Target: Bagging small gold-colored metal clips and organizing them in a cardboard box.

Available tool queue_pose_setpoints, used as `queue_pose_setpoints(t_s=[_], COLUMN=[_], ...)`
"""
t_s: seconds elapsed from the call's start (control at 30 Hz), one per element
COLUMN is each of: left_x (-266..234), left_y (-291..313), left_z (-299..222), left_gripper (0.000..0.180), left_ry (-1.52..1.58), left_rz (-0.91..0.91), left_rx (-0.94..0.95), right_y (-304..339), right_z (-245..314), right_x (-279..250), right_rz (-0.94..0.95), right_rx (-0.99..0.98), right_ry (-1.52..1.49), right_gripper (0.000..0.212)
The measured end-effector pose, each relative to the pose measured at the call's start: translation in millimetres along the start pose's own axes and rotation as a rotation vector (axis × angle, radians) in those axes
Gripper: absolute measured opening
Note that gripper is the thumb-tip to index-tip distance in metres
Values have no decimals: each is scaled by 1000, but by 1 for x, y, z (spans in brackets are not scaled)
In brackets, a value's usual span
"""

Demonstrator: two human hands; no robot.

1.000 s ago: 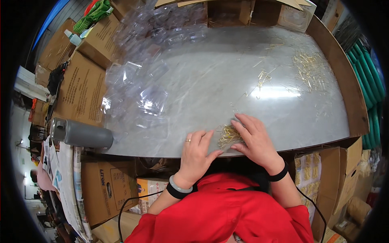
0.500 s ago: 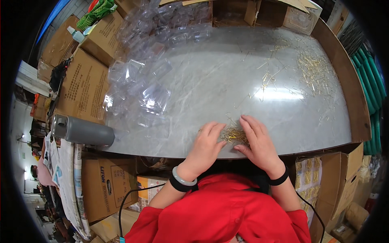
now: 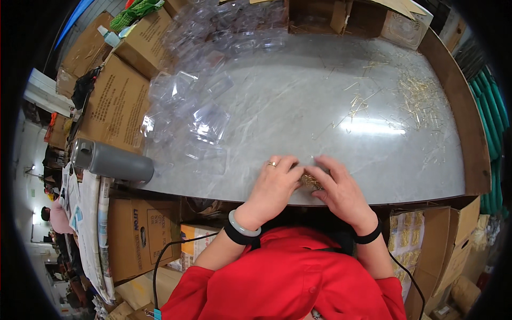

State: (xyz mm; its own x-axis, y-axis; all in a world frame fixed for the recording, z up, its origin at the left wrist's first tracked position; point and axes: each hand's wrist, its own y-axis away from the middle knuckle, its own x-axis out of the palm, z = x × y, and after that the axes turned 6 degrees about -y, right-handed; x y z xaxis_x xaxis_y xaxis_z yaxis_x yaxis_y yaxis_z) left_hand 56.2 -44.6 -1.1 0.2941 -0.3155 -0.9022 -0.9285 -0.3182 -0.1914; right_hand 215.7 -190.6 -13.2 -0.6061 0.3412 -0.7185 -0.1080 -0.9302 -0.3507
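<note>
Head — golden hooks [image 3: 310, 182], printed carton [image 3: 154, 242]

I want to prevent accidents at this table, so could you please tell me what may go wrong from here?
1. The wire bundle is between the left grip and the right grip, near the table's front edge; pieces might fall off.
2. Loose bent wires lie crossed at the right, so they could tangle.
3. The bottle is also near the edge and might fall if knocked.
</note>
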Motion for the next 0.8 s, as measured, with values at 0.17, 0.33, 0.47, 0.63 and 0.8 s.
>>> queue_pose_setpoints(t_s=[0.17,0.33,0.47,0.63,0.8], left_x=[21,12,21,38,46], left_y=[3,4,-1,-5,-10], left_z=[7,-6,-9,-13,-12], left_gripper=[40,61,66,61,62], left_ry=[35,195,149,111,145], left_rz=[-40,42,-5,-31,-29], left_rx=[132,103,123,201,170], right_y=[0,9,28,38,18], right_z=[-1,-4,4,26,25], right_x=[2,-3,1,24,23], right_rz=[10,-62,-339,-330,-213], right_rx=[17,116,249,357,204], right_ry=[79,-150,-288,-228,-319], right_gripper=[72,74,70,70,77])
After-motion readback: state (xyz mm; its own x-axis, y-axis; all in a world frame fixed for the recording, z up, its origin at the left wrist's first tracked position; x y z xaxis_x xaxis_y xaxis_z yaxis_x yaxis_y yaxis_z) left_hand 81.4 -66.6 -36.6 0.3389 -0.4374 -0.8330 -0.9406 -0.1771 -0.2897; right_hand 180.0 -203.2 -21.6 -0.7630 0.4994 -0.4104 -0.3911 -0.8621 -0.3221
